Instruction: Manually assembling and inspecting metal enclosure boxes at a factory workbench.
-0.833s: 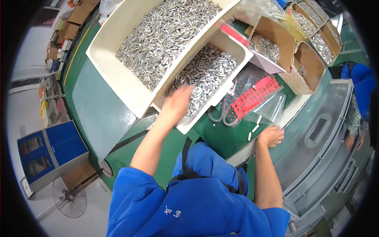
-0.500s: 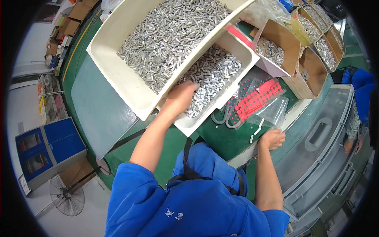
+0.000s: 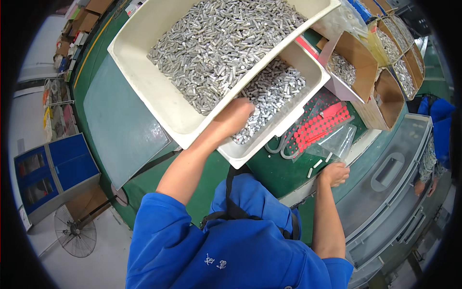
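My left hand (image 3: pixel 238 114) reaches over the near wall of a small white bin (image 3: pixel 278 128) and rests among short silvery-white cylindrical pieces (image 3: pixel 274 98). Its fingers are curled and partly hidden, so what they hold cannot be made out. Above and overlapping this bin sits a larger cream tub (image 3: pixel 144 86), heaped with similar grey pieces (image 3: pixel 226 45). My right hand (image 3: pixel 333 174) is closed in a loose fist at the table's pale edge; its contents are hidden. Beside it, three small white sticks (image 3: pixel 317 164) lie on the green surface.
A red-dotted clear plastic bag (image 3: pixel 321 126) and a grey looped handle (image 3: pixel 288 147) lie right of the bin. Cardboard boxes (image 3: pixel 353 53) of pieces stand far right. Grey plastic bins (image 3: pixel 385 176) border the right, with another person's hand (image 3: pixel 419 187) beyond. A fan (image 3: pixel 74 231) stands lower left.
The view has shifted, so the bins and table things appear farther right and slightly lower. My left hand stays in the small bin; my right hand stays closed beside the white sticks.
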Demonstrator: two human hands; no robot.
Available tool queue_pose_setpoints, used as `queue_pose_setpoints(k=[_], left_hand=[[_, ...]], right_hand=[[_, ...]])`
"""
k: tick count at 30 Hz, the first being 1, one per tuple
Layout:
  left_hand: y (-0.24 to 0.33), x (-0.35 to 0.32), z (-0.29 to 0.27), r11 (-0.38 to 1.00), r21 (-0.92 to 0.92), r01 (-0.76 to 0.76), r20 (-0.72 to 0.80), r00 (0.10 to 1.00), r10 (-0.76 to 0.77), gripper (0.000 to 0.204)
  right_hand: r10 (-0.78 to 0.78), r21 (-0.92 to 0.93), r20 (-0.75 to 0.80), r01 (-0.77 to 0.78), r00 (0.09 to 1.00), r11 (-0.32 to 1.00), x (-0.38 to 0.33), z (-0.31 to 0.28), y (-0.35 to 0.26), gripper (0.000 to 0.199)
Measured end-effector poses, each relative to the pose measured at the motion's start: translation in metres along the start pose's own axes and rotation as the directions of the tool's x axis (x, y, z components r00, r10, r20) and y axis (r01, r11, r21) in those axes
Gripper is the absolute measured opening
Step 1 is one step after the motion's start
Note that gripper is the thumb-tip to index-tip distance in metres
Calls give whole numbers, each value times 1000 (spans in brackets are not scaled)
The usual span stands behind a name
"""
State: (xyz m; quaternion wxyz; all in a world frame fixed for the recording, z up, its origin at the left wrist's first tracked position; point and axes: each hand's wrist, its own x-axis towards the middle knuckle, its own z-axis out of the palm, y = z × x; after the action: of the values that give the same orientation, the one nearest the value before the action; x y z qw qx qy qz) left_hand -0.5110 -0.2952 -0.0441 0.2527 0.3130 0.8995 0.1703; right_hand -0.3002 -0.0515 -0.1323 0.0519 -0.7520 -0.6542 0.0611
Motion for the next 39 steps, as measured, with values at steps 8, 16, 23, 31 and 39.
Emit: queue_pose_setpoints(k=[8,16,23,31,39], left_hand=[[1,-10,-14,1000,4,22,69,997,-22,5],[-31,-15,-19,999,-51,15,-79,997,-19,12],[-32,-8,-18,999,-29,38,-160,986,-42,17],[-8,21,-14,992,-122,40,-191,979,-63,20],[-7,77,-1,997,-72,33,-280,959,-52,20]], right_hand=[[4,-8,0,-4,1000,1000,2,1,1,42],[-10,-11,-15,10,1000,1000,0,1,0,40],[-30,-5,-32,30,999,1000,1,3,2,40],[-43,-21,-39,42,998,999,1,4,2,38],[-40,-2,-31,40,999,999,-1,1,1,39]])
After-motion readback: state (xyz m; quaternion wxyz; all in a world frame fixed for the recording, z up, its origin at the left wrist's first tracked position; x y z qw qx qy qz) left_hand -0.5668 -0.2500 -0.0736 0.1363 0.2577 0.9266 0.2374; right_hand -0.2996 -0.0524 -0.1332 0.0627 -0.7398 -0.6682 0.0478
